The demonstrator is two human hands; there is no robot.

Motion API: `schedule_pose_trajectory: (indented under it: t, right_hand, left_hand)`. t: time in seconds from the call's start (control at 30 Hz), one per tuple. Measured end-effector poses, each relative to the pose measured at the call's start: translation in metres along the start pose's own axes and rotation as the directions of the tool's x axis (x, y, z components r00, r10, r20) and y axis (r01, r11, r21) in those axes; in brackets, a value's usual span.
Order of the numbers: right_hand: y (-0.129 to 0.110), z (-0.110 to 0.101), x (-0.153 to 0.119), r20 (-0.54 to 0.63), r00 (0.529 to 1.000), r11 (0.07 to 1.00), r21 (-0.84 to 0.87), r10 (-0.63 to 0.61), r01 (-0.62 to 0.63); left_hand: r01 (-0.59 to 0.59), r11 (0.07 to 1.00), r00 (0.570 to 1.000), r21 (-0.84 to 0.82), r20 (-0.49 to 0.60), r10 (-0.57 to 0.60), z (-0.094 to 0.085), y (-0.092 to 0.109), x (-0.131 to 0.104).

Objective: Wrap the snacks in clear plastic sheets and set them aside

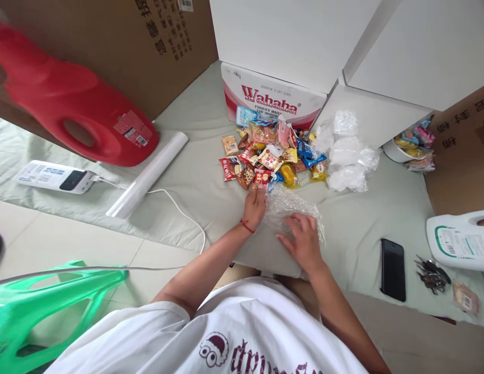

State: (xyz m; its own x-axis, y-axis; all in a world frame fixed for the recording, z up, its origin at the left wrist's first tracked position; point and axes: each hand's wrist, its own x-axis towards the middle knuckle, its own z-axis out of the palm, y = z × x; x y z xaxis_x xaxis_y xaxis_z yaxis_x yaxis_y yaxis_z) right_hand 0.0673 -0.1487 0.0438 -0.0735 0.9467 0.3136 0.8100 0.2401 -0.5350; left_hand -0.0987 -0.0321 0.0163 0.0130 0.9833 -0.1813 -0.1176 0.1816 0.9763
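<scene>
My left hand (pixel 254 208), a red string on its wrist, has its fingers closed at the lower edge of a small red snack packet (pixel 262 176). The packet lies at the front of a pile of wrapped snacks (pixel 271 156). Crumpled clear plastic wrap (pixel 286 202) spreads between my hands. Over the right part of this wrap, my right hand (pixel 304 239) is open, fingers apart and fingertips touching it. Several bundles in clear plastic wrap (pixel 345 153) sit to the right of the pile.
A roll of plastic wrap (pixel 148 174), a power bank (pixel 56 176) with a cable, and a red jug (pixel 78 104) are left. Behind the snacks stands a Wahaha carton (pixel 271 96). Rightward are a snack-filled tub (pixel 397 153), phone (pixel 393 269), keys (pixel 432 275) and white jug (pixel 460 241).
</scene>
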Motion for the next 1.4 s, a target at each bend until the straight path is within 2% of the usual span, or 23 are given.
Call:
schedule_pose_trajectory:
  t: [0.07,0.13,0.23,0.3,0.37,0.47,0.57,0.63,0.7,0.73,0.8,0.87,0.9,0.93,0.97,1.03,1.1,1.17,1.23,1.27,1.33,1.4]
  right_hand:
    - [0.002,0.011,0.005,0.059,0.998,0.999,0.029,0.013,-0.015]
    - [0.008,0.011,0.008,0.065,0.997,0.991,0.127,0.029,-0.037]
    - [0.014,-0.006,0.007,0.098,0.990,0.930,0.345,0.097,-0.125]
    - [0.015,-0.020,0.004,0.118,0.966,0.833,0.489,0.231,-0.259]
    - [0.014,-0.032,0.002,0.122,0.907,0.675,0.629,0.404,-0.385]
    - [0.019,-0.048,0.003,0.164,0.787,0.452,0.741,0.595,-0.496]
    - [0.035,-0.064,0.008,0.249,0.704,0.380,0.699,0.665,-0.606]
    - [0.050,-0.072,0.015,0.313,0.691,0.396,0.636,0.652,-0.662]
    - [0.067,-0.074,0.023,0.379,0.701,0.448,0.566,0.604,-0.692]
    - [0.075,-0.072,0.028,0.405,0.713,0.486,0.532,0.573,-0.693]
    - [0.090,-0.065,0.038,0.419,0.751,0.583,0.473,0.510,-0.660]
    - [0.099,-0.053,0.047,0.375,0.808,0.708,0.399,0.454,-0.583]
    - [0.101,-0.048,0.051,0.344,0.838,0.770,0.349,0.425,-0.534]
    - [0.102,-0.043,0.054,0.318,0.863,0.824,0.293,0.393,-0.484]
    - [0.102,-0.039,0.057,0.301,0.882,0.866,0.240,0.362,-0.438]
    - [0.100,-0.032,0.062,0.289,0.908,0.918,0.165,0.305,-0.361]
    - [0.096,-0.029,0.067,0.274,0.932,0.950,0.135,0.237,-0.281]
    - [0.091,-0.030,0.073,0.198,0.968,0.979,0.101,0.153,-0.175]
    - [0.082,-0.034,0.075,0.027,0.998,0.998,0.012,0.060,-0.060]
    - [0.075,-0.037,0.073,-0.074,0.997,0.999,-0.049,0.013,-0.017]
    - [0.057,-0.042,0.061,-0.216,0.973,0.987,-0.157,-0.078,0.045]
    - [0.034,-0.043,0.035,-0.179,0.969,0.974,-0.181,-0.172,0.140]
  left_hand:
    - [-0.077,0.997,0.994,0.030,-0.073,0.079,-0.001,0.002,-0.003]
    - [-0.088,0.996,0.993,0.021,-0.081,0.090,-0.004,0.002,-0.005]
    - [0.031,0.996,0.999,-0.088,-0.042,-0.034,-0.008,0.001,-0.006]
    - [0.097,0.985,0.994,-0.139,-0.035,-0.103,-0.009,0.002,-0.006]
    - [0.135,0.981,0.991,-0.141,0.004,-0.136,-0.012,0.006,-0.008]
    - [0.186,0.979,0.976,-0.088,0.132,-0.174,-0.021,0.019,-0.015]
    - [0.285,0.958,0.915,-0.025,0.304,-0.264,-0.037,0.037,-0.027]
    - [0.338,0.941,0.863,0.017,0.393,-0.318,-0.050,0.045,-0.036]
    - [0.360,0.932,0.845,0.053,0.405,-0.349,-0.063,0.045,-0.045]
    - [0.353,0.932,0.856,0.078,0.377,-0.355,-0.069,0.042,-0.048]
    - [0.281,0.941,0.914,0.188,0.247,-0.323,-0.080,0.031,-0.055]
    - [0.127,0.904,0.982,0.408,0.077,-0.172,-0.089,0.020,-0.062]
    - [0.029,0.846,0.999,0.532,0.014,-0.042,-0.092,0.017,-0.066]
    - [-0.072,0.763,0.994,0.643,-0.018,0.109,-0.095,0.015,-0.070]
    - [-0.167,0.665,0.965,0.728,-0.019,0.263,-0.096,0.015,-0.074]
    - [-0.349,0.473,0.848,0.809,0.058,0.526,-0.095,0.020,-0.082]
    - [-0.542,0.325,0.718,0.775,0.226,0.658,-0.088,0.027,-0.086]
    - [-0.726,0.230,0.612,0.648,0.457,0.645,-0.075,0.030,-0.084]
    - [-0.822,0.186,0.547,0.538,0.654,0.522,-0.060,0.025,-0.076]
    - [-0.831,0.173,0.545,0.529,0.712,0.441,-0.052,0.020,-0.071]
    - [-0.790,0.153,0.611,0.594,0.738,0.285,-0.038,0.007,-0.061]
    - [-0.725,0.136,0.688,0.675,0.704,0.177,-0.030,-0.005,-0.054]
